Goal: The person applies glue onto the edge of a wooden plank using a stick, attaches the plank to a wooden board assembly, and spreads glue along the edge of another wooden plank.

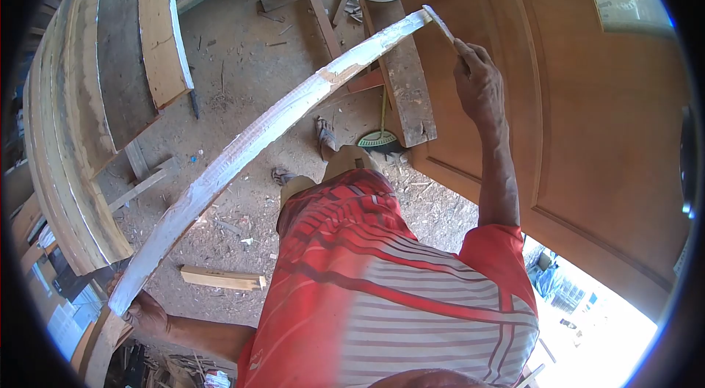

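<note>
White-smeared board [246,144] runs 8-to-1 o'clock: left grip [149,315] clasps the 8 end, I think; right grip [480,78] holds a flat tool [440,26] at 1.

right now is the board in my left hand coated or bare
Mostly coated: white covers most of the board, but a brown patch shows.

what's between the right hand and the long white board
A thin flat tool, as the head view shows: the right hand grips one end, and the other end reaches the upper end of the long white board.
</note>
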A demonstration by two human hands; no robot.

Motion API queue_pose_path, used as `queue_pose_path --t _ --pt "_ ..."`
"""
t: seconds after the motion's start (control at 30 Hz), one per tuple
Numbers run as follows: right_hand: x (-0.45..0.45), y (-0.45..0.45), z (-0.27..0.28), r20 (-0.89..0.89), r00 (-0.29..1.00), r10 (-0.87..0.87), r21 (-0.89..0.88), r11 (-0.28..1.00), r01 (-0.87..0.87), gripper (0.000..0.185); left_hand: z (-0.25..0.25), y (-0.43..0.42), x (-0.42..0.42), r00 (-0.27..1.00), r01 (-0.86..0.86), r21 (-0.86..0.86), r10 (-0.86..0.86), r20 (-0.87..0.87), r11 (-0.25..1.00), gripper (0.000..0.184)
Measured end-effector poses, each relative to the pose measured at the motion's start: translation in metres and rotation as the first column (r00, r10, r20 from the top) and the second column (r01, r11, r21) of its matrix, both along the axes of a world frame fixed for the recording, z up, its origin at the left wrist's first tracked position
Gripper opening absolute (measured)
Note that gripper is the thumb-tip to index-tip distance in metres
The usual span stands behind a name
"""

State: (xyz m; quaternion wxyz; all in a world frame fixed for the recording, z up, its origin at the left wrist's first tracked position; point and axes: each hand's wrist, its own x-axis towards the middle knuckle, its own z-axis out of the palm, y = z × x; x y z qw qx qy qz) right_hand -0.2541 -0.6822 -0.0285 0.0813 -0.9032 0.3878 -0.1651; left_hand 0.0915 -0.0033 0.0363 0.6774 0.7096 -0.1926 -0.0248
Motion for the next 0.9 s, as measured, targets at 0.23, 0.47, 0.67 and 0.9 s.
queue_pose_path --t 0.23,0.47,0.67,0.9 --pt "0.001 0.003 -0.002 0.048 0.998 -0.031 0.063 0.998 0.028 0.027 -0.002 -0.002 0.005 1.000 0.005 0.011 -0.005 0.004 1.000 0.069" --pt "0.003 0.002 -0.005 0.072 0.997 -0.007 -0.002 1.000 0.007 0.030 -0.001 -0.007 0.010 1.000 0.008 0.028 -0.008 0.018 1.000 0.071" --pt "-0.005 0.007 -0.017 0.034 0.999 -0.013 -0.040 0.999 0.014 0.030 -0.007 -0.004 0.011 0.999 -0.046 -0.005 0.046 0.002 0.999 0.071" --pt "-0.004 0.011 -0.011 0.150 0.986 -0.071 0.066 0.996 0.062 0.030 -0.002 -0.009 0.012 1.000 -0.017 0.004 0.017 -0.003 1.000 0.070"
